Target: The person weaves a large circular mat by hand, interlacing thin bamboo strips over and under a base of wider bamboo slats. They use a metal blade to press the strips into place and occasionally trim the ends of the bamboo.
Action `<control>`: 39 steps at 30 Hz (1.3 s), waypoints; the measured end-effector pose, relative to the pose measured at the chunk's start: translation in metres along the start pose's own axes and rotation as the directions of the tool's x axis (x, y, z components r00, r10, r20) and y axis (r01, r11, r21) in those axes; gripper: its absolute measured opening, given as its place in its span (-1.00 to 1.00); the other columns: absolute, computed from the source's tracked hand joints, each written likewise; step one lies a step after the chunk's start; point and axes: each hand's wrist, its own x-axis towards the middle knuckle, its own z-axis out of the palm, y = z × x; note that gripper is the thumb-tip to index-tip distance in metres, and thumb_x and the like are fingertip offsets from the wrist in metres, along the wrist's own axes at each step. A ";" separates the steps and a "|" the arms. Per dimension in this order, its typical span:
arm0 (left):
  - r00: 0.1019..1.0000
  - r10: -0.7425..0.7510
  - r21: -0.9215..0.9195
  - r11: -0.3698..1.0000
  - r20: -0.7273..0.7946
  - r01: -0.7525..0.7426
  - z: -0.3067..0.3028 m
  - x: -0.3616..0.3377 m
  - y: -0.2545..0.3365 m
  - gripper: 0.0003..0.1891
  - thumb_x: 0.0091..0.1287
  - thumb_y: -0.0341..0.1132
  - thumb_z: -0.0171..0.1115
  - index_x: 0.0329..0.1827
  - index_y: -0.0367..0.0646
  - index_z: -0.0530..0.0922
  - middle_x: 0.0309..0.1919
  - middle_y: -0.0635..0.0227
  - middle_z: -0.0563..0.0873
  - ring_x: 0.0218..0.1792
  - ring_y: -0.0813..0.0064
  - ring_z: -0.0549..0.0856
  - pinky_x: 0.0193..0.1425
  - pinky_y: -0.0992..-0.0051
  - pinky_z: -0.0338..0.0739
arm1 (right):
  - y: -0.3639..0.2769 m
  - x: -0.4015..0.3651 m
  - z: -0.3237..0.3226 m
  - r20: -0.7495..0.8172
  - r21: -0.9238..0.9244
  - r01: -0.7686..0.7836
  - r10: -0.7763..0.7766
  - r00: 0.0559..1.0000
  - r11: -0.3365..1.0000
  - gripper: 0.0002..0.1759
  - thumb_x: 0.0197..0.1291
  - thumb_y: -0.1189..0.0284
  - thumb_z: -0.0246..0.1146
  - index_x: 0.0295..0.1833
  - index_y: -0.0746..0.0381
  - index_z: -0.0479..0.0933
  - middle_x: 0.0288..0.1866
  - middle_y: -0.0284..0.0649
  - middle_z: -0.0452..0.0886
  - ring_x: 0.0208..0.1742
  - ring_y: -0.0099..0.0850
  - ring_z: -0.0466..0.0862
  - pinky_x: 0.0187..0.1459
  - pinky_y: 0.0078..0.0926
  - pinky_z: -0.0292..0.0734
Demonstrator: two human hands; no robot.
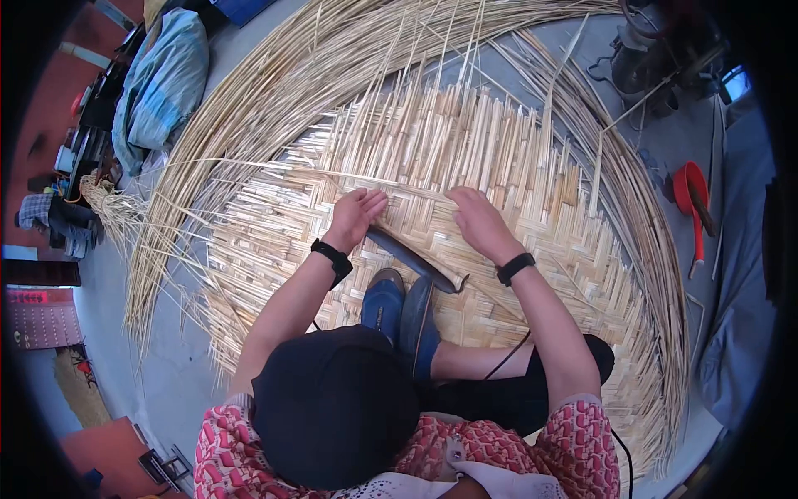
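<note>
A large mat of woven reed strips (490, 274) spreads over the floor, with loose strip ends sticking out at its far edge. My left hand (357, 216) is above the mat, palm turned partly up and fingers stretched out just below a reed strip (378, 180). My right hand (482, 223) is closed at that strip's right end, its fingers pinched together and pointing left. Between my hands and my feet lies a dark, curved blade-like tool (416, 261) with a pale wooden part, flat on the weave.
Long bundles of loose reeds (241, 125) curve around the mat's far left, with another bundle (628, 175) on the right. My blue shoes (384, 306) rest on the mat. A red ladle (692, 195) lies at right near grey cloth (748, 316). A blue-white sack (170, 79) stands back left.
</note>
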 end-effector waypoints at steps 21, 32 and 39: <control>0.874 0.207 0.796 0.359 0.440 -0.486 0.073 0.067 0.023 -0.90 0.33 -0.43 0.32 -0.17 -0.20 0.58 -0.38 0.39 0.68 -0.33 0.48 0.67 -0.20 0.45 0.57 | 0.028 0.084 0.036 -0.120 0.247 -0.388 0.426 0.897 0.888 -0.63 0.25 0.46 0.20 0.15 0.34 0.46 -0.17 -0.09 0.70 -0.13 -0.21 0.72 0.02 -0.35 0.59; 0.874 0.021 0.873 -0.073 0.485 -0.483 0.095 0.105 0.005 -0.93 0.27 -0.52 0.18 -0.27 -0.17 0.61 -0.32 0.19 0.72 -0.21 0.23 0.72 -0.14 0.32 0.59 | 0.005 0.057 0.052 -0.155 0.685 -0.284 0.515 0.843 0.671 -0.73 0.46 0.52 0.02 0.20 0.27 0.43 -0.17 -0.25 0.70 -0.21 -0.47 0.70 -0.17 -0.52 0.63; 0.896 -0.314 0.429 0.889 0.313 0.162 0.114 0.066 0.044 -0.83 0.44 -0.55 0.17 0.04 -0.34 0.52 0.13 0.10 0.65 0.12 0.29 0.70 0.21 0.35 0.71 | 0.015 0.082 0.039 0.203 0.670 -0.447 0.433 0.878 0.592 -0.65 0.46 0.55 0.04 0.29 0.23 0.48 -0.09 -0.26 0.73 -0.27 -0.55 0.68 -0.27 -0.58 0.65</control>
